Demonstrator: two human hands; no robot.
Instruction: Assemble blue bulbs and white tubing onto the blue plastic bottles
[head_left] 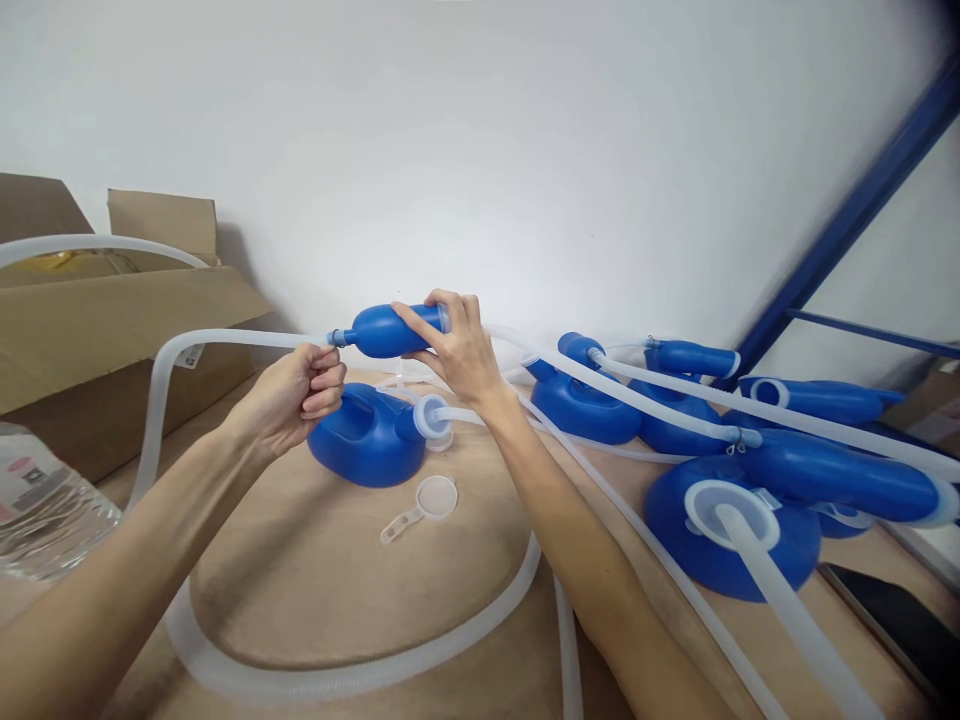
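My right hand is wrapped over the right end of a blue bottle-shaped piece, which it holds level above the table. A white hose joins the piece's narrow left end, where a small metal clip shows. Fingers curled, my left hand pinches at the underside of that joint. Below the hands, a blue container sits on the table with a white funnel-like collar and a tube at its mouth. A translucent round cap with a strap lies in front of it.
Several blue containers with white hoses crowd the right side. A dark phone-like object lies at the right edge. Open cardboard box and clear plastic bottle stand left. A hose loop crosses the front; a blue frame rises right.
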